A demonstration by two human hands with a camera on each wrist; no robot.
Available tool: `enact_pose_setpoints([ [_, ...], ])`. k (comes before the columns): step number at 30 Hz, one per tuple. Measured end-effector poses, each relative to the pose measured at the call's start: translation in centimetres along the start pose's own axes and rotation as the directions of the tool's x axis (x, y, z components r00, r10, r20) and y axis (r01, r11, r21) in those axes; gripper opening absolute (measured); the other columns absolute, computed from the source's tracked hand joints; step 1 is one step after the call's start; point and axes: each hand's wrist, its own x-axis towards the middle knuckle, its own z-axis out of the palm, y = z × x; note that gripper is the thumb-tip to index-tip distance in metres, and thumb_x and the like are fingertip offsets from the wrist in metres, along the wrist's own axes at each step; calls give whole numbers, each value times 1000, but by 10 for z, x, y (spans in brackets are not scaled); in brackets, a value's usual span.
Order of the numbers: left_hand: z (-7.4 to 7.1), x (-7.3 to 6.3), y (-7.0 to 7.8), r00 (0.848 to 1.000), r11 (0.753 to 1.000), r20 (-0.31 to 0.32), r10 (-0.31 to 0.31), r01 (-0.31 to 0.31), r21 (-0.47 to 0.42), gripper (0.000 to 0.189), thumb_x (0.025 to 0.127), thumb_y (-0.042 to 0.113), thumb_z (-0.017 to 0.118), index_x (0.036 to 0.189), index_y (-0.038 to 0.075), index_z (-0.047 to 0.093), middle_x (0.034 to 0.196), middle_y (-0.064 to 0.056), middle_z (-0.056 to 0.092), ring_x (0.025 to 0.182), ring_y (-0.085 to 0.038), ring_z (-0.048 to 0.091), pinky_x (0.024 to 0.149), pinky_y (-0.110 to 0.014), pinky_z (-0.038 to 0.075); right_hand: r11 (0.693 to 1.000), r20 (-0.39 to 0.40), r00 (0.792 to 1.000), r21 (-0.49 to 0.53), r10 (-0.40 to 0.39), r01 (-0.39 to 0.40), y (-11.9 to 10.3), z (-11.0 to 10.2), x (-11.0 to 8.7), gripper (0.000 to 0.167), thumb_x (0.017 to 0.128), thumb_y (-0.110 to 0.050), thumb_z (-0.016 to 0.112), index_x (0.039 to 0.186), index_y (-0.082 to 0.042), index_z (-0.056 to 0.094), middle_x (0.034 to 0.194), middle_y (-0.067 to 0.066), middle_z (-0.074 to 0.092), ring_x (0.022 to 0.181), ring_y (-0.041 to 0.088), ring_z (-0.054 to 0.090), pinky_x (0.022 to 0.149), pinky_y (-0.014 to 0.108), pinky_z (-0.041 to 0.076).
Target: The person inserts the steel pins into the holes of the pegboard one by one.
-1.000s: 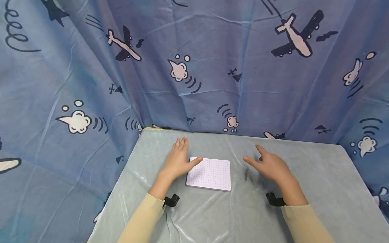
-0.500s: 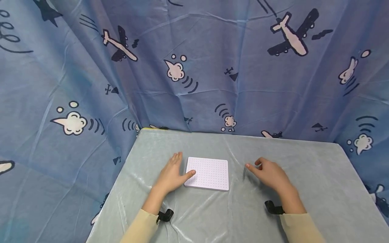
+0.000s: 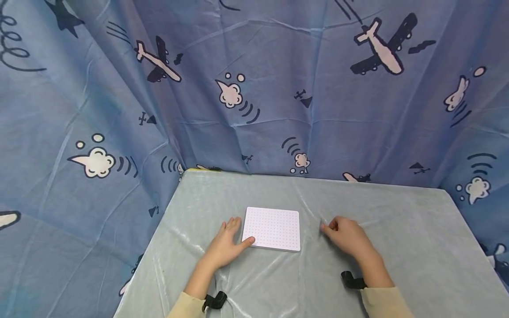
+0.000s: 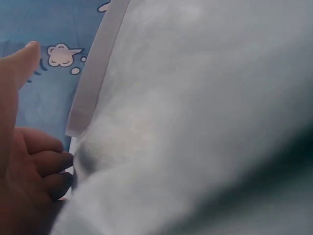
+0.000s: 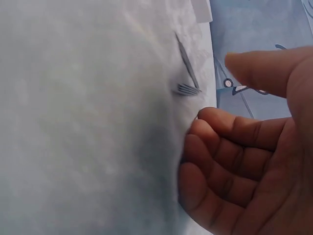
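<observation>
A flat white board (image 3: 271, 229) with a grid of small dots lies on the table. My left hand (image 3: 224, 246) lies along its left side, fingers straight, thumb tip overlapping the near left corner. In the left wrist view, the board's edge (image 4: 93, 73) runs away from my fingertips. My right hand (image 3: 350, 236) is to the right of the board, fingers bent. Right at its fingertips lies a slender grey piece (image 5: 187, 63) with a ribbed, fork-like end. In the right wrist view, thumb and forefinger are apart, with that piece beyond them.
A wrinkled pale grey cover (image 3: 417, 229) spreads over the table. Behind and to the left hangs a blue curtain (image 3: 270, 62) printed with aeroplanes and clouds. Black wrist mounts (image 3: 215, 300) sit at the sleeve cuffs.
Both hands have drawn back toward me. The left thumb has slid down the board to its near corner. My right fingers have bent and come down beside the grey piece.
</observation>
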Motion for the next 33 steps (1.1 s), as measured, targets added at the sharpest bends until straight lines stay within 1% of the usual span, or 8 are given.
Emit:
enact_pose_setpoints([
  [4,4,-3,-5,1000,999,3,27,-27,-35,97,98,67,70,161,-4,49,168,-23,45,163,-44,27,134,-64,14,1000,-11,1000,3,-8,8,1,7,0,36,104,-36,73,88,-5,68,74,2,61,66,19,55,58,34,45],
  [8,8,-6,-8,998,997,11,55,-54,-53,94,95,64,77,161,2,53,168,-19,46,162,-46,27,134,-66,9,1000,-20,1000,-14,-4,4,2,11,0,33,103,-33,75,86,-6,67,73,1,60,65,19,55,58,34,44],
  [10,9,-6,-9,997,996,10,70,-70,-48,96,92,64,80,161,3,52,168,-19,46,162,-47,28,134,-67,9,1000,-22,1000,-23,3,-3,1,12,1,32,102,-32,75,85,-6,67,73,1,60,65,19,54,58,34,44],
  [13,12,-7,-11,997,996,9,78,-78,-40,103,87,63,86,163,5,50,170,-16,44,163,-44,27,134,-64,7,999,-33,999,-38,0,-1,-1,13,2,31,102,-30,76,83,-7,65,74,2,60,65,20,54,58,35,44],
  [18,16,-8,-13,998,997,-1,66,-66,-37,111,79,62,93,165,8,49,171,-12,43,165,-37,25,136,-59,4,998,-50,999,-56,-13,10,-4,14,4,30,100,-25,78,81,-9,62,74,2,60,65,20,53,59,37,45],
  [23,23,-10,-17,996,996,-40,82,-81,23,104,82,58,91,163,7,51,170,-11,45,164,-33,29,136,-58,5,998,-56,998,-67,-20,16,-4,17,5,28,98,-21,80,80,-9,63,72,1,58,64,19,52,58,36,44],
  [27,25,-10,-17,993,996,-76,90,-88,31,99,84,56,91,162,7,53,169,-10,46,163,-31,32,137,-56,6,997,-67,997,-75,-26,20,-6,17,6,26,98,-19,80,79,-10,64,71,0,58,64,19,52,58,36,44],
  [33,27,-10,-18,992,995,-87,89,-86,47,99,86,62,86,162,8,53,169,-7,45,163,-26,31,137,-52,5,994,-58,998,-112,-7,1,-10,17,6,29,98,-16,76,74,-11,62,66,0,55,60,19,50,55,35,40],
])
